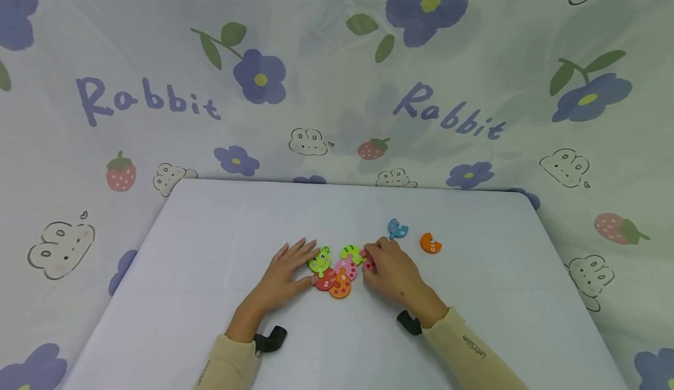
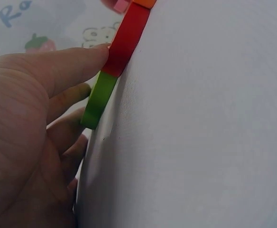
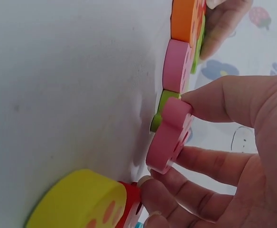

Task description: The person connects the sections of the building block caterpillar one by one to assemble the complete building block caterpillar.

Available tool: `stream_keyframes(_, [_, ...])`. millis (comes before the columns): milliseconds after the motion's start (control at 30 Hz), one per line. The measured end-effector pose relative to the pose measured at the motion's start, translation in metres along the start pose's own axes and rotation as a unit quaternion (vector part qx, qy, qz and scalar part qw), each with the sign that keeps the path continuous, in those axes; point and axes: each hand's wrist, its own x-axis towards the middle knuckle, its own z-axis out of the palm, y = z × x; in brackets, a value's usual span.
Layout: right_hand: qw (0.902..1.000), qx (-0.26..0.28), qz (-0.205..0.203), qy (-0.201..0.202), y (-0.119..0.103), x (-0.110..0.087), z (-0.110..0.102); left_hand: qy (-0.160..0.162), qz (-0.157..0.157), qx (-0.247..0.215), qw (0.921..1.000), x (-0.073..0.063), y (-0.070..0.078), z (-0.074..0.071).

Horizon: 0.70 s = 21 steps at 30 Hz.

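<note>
A partly joined caterpillar puzzle lies on the white table: a smiling green head (image 1: 319, 262), a red piece marked 2 (image 1: 325, 281), an orange piece marked 3 (image 1: 341, 286), a pink piece marked 4 (image 1: 344, 269) and a striped green piece (image 1: 351, 254). My left hand (image 1: 284, 276) rests beside the head end, its thumb touching the red piece's edge and its fingers extended along the green head. Between thumb and fingers, my right hand (image 1: 394, 272) pinches another pink piece (image 3: 164, 137), tilted off the table at the striped green piece.
Beyond my right hand lie a blue piece (image 1: 396, 228) and an orange piece (image 1: 430, 244). A yellow piece (image 3: 77, 199) and a red piece (image 3: 131, 204) sit near my right fingers, hidden in the head view. A patterned curtain (image 1: 337, 109) hangs behind the table (image 1: 210, 220).
</note>
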Motion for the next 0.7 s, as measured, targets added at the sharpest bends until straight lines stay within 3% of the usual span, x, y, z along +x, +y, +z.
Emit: stream_keyframes(700, [0.9989,0.001,0.044,0.017,-0.0056,0.0004,0.0029,-0.002,0.001,-0.002,1.0000,0.0008,-0.0012,-0.0005])
